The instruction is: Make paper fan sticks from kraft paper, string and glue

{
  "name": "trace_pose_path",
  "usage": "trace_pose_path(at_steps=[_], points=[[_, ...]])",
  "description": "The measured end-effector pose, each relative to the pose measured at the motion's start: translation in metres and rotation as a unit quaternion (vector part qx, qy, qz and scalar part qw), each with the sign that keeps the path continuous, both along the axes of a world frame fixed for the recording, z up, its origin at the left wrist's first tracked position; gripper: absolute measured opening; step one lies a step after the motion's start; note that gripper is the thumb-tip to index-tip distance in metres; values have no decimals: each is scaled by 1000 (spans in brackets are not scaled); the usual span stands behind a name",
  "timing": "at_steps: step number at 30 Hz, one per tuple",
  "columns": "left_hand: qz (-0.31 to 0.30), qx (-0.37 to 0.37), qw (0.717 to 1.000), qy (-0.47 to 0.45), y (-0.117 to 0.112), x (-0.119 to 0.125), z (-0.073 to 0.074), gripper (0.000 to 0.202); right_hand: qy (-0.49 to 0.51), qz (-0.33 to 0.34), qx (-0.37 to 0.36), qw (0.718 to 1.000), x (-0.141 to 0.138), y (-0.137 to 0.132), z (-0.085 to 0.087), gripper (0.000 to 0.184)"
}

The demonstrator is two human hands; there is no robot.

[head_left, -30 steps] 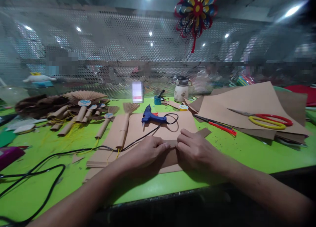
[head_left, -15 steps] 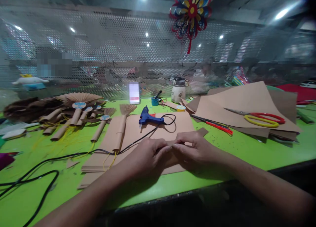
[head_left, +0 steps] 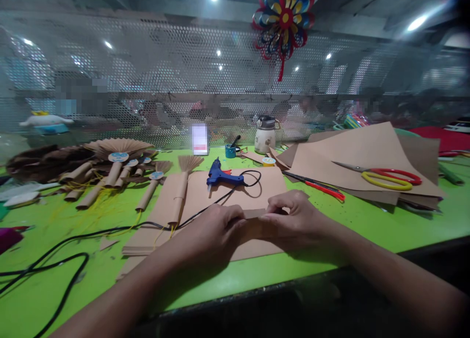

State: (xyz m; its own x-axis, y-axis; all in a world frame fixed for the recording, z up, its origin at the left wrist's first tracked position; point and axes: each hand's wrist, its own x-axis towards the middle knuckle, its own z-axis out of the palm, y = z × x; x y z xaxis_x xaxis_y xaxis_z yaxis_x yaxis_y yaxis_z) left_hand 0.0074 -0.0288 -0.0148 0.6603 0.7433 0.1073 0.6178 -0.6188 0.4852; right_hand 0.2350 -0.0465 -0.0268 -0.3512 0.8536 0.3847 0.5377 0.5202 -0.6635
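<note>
Between my two hands is a narrow strip of brown kraft paper (head_left: 255,214). My left hand (head_left: 223,230) pinches its left part, thumb against fingers. At its right part, my right hand (head_left: 293,220) grips it with thumb and curled fingers. Much of the strip is hidden by my hands. Both hands are over a stack of brown paper sheets (head_left: 271,183) at the table's front. Beyond them, a blue glue gun (head_left: 223,175) lies on the sheets. A rolled paper tube with a pleated fan top (head_left: 178,203) lies left of it.
A black cable (head_left: 147,224) crosses the green table (head_left: 99,274). Several paper fans with tube handles (head_left: 112,174) lie at left. Yellow-and-red scissors (head_left: 389,179) rest on larger brown sheets (head_left: 345,152) at right, near a red-handled tool (head_left: 323,189). A lidded jug (head_left: 265,137) stands behind.
My hands have moved slightly apart, showing more of the strip between them. The strip's end that stuck out beyond my right hand no longer shows.
</note>
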Motion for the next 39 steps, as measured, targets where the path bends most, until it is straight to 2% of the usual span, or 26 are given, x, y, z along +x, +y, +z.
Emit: trace_pose_path(at_steps=[5, 8, 11, 14, 17, 20, 24, 26, 30, 32, 35, 39], points=[[3, 10, 1000, 8, 2, -1, -3, 33, 53, -28, -76, 995, -2, -4, 5, 25], [-1, -27, 999, -17, 2, -1, -4, 33, 79, 13, -108, 991, 0, -4, 8, 20], [-1, -99, 994, -54, 1, -1, -5, 35, 91, 53, -90, 990, 4, 0, 7, 22], [-4, -198, 976, -89, 3, -2, -6, 37, 128, 57, -88, 986, 5, 4, 6, 27], [-34, -275, 952, -131, 8, -2, -6, 35, 161, 55, -106, 980, 4, 6, 6, 28], [-66, -310, 932, -175, 12, -4, -4, 29, 174, 64, -127, 974, 4, 5, 7, 31], [-75, -350, 911, -204, 15, -6, -1, 30, 155, 84, -141, 974, 6, 7, 9, 36], [-62, -336, 921, -188, 14, -6, 0, 32, 139, 85, -131, 978, 7, 7, 10, 37], [-3, -221, 963, -151, 12, 0, -1, 33, 125, 67, -116, 983, 5, 6, 10, 37], [17, -196, 967, -162, 11, 3, -3, 29, 131, 53, -120, 983, 4, 5, 8, 36], [19, -252, 944, -213, 11, 4, -3, 24, 172, 65, -155, 971, 5, 6, 5, 37], [-20, -392, 870, -299, 10, 2, -3, 27, 290, 116, -213, 926, 7, 5, 2, 35]])
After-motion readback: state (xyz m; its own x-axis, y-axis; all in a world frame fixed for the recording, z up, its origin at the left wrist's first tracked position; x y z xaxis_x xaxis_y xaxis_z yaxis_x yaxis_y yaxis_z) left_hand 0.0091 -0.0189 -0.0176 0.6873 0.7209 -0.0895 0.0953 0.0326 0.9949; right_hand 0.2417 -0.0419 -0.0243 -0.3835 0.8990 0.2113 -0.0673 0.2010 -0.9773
